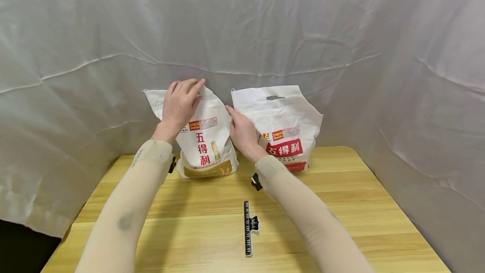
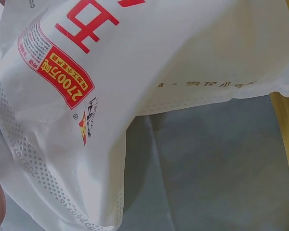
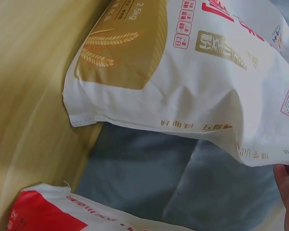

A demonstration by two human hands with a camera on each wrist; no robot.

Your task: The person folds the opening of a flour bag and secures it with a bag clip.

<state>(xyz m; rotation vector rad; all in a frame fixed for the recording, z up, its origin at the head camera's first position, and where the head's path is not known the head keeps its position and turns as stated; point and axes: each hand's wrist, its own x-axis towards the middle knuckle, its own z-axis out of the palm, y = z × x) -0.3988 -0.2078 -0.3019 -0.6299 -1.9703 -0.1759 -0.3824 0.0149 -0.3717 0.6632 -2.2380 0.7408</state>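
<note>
Tabletop [image 1: 204, 222] stretches between the gold-printed bag [image 1: 208, 144], near the back edge [image 1: 329, 148], and the piano-patterned clip [image 1: 247, 228]; the right hand [image 1: 244, 132] pinches the bag's side, the left hand [image 1: 179, 105] touches its top, grip unclear

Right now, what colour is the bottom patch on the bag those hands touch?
The bottom patch is gold with paler wheat, clearest in the right wrist view.

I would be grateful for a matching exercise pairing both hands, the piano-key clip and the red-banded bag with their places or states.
1. left hand
2. right hand
3. piano-key clip
4. red-banded bag

A. standing, handle slot showing
B. lying on the table
C. at the top of the gold-based bag
D. at that bag's side edge

Pairs: 1-C, 2-D, 3-B, 4-A
</note>
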